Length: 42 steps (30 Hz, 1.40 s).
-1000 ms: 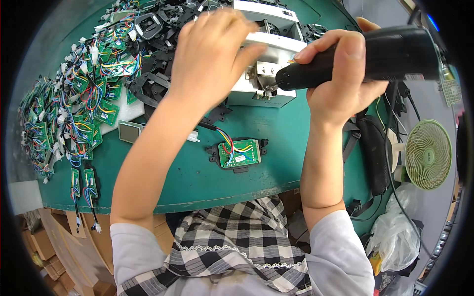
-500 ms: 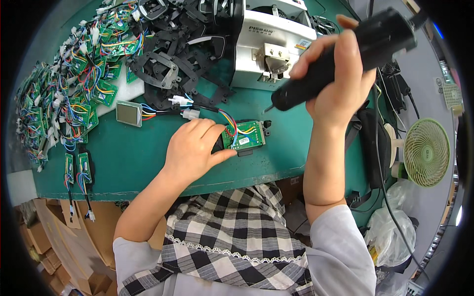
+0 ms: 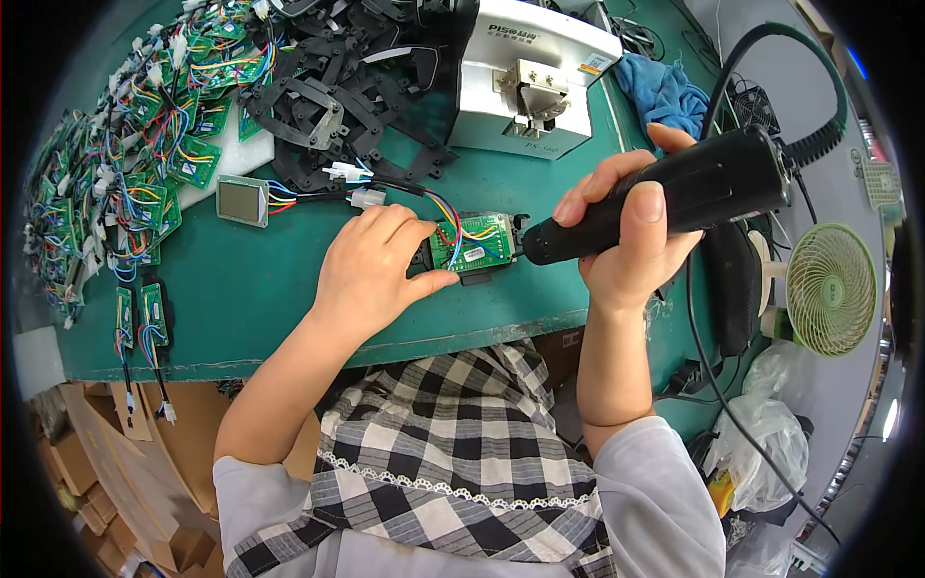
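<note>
A green circuit board (image 3: 487, 234) sits in a black plastic housing on the green table in front of me. My left hand (image 3: 376, 265) closes on its left end, thumb along the near edge and fingers over the far side. Coloured wires run from the board to white connectors and a small display module (image 3: 243, 201). My right hand (image 3: 636, 217) is wrapped round a black electric screwdriver (image 3: 665, 204), held nearly level. Its tip is at the board's right end; whether a screw sits under it cannot be made out.
Many wired circuit boards (image 3: 145, 193) heap at the left, with black plastic frames (image 3: 337, 106) behind. A white-and-silver machine (image 3: 530, 82) stands at the back, a blue cloth (image 3: 660, 91) beside it. The screwdriver's coiled cord (image 3: 819, 143), a black pouch and a green fan (image 3: 832, 289) are at the right.
My right hand has lowered the screwdriver and brought its tip to the board's right end. The left hand keeps its hold on the board. The whole view has shifted slightly.
</note>
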### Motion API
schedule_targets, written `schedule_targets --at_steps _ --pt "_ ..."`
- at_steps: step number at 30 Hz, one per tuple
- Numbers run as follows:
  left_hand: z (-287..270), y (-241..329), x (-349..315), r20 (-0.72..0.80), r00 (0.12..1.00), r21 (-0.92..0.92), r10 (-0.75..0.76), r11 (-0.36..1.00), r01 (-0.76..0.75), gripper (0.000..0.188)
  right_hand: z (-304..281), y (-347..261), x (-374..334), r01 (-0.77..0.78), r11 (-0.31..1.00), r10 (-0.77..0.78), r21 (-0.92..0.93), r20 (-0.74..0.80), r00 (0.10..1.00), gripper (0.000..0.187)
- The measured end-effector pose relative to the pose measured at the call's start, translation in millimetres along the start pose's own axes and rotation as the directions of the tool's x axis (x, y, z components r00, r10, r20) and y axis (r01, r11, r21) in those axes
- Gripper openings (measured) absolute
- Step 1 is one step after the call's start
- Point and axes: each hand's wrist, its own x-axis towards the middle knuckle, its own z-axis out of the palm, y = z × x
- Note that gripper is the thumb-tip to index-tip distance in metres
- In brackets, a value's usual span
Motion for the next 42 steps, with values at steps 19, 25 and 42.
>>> schedule_targets --at_steps 19,25,42 --pt "-3 -1 1 0.047 0.998 -0.045 -0.033 0.998 0.036 0.048 2 2 -7 -0.016 0.999 0.021 -0.05 0.106 0.994 0.069" --pt "-4 0 -1 0.011 0.999 -0.075 -0.032 0.997 0.032 0.044 6 -18 75 0.316 0.933 -0.333 -0.17 -0.079 0.94 0.049" --pt "-7 -1 -5 -0.033 0.999 -0.034 0.023 0.999 -0.024 0.036 33 -1 61 0.124 0.992 -0.124 -0.016 0.024 0.992 0.054"
